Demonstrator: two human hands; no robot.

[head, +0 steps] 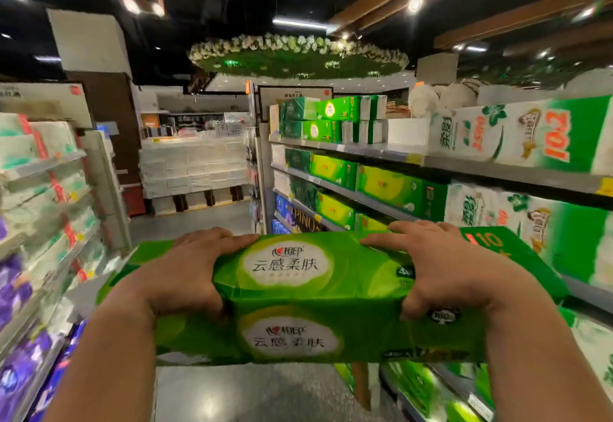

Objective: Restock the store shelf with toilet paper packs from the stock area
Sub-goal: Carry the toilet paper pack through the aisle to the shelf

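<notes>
Up close, the fingers of the left hand (185, 267) lie spread over the top of a green toilet paper pack (298, 299), with the thumb hooked down over the face nearest the person, so the hand clamps that end between fingers and thumb. The right hand (444, 265) does the same at the other end: fingers flat and pointing inward across the top, thumb curled down the front. Both wrists are bent back and both bare forearms run straight up from the bottom of the view, holding the pack level at about chest height in the aisle. The pack itself is long and wrapped in glossy bright green plastic, printed with two white oval labels bearing Chinese characters, one on its top and one on its front; the wrap dents slightly under the thumbs. To the right of the pack stands a grey metal shelf unit (391, 151) stacked with similar green packs and white-and-green ones. To the pack's left another shelf (49, 163) carries white and purple packs, blurred. Beyond the pack, at the aisle's end, sits a stack of white goods (195, 166).
</notes>
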